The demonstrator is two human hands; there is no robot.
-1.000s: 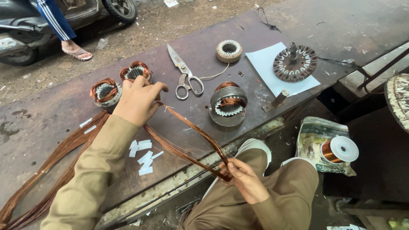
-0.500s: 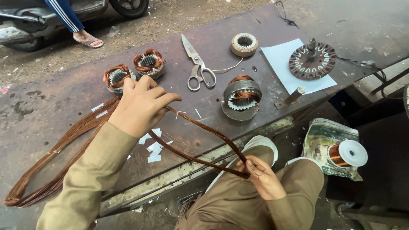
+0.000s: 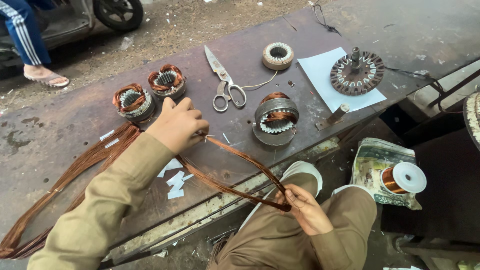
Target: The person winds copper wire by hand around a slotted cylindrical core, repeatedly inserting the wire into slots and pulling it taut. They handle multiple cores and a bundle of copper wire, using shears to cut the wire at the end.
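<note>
From the head camera, we look down on a rusty steel workbench [image 3: 65, 135] where a long loop of copper winding wire [image 3: 235, 172] is being handled. Our left hand [image 3: 179, 124] rests knuckles-up on the bench, fingers closed over one end of the loop; our right hand [image 3: 306, 209], down by the knee, is pinched tight on the other end where the strands fold back. The rest of the wire bundle [image 3: 60, 185] trails off across the bench to the left. We judge the wire light, springy and easily kinked, its strands apt to splay, so it is best gripped at the bends with the whole bundle gathered. Nearby lie scissors [image 3: 223, 80], two wound stators [image 3: 150, 90], a half-wound stator [image 3: 275, 120], a bare core [image 3: 278, 54], a rotor plate [image 3: 357, 74] on white paper [image 3: 325, 82], paper slips [image 3: 175, 180], and a wire spool [image 3: 402, 179]; its sheet underneath looks like printed wrapping.

Against the frame half a second earlier, the left hand has slid toward the bench edge, and the loop lies flatter and straighter.
</note>
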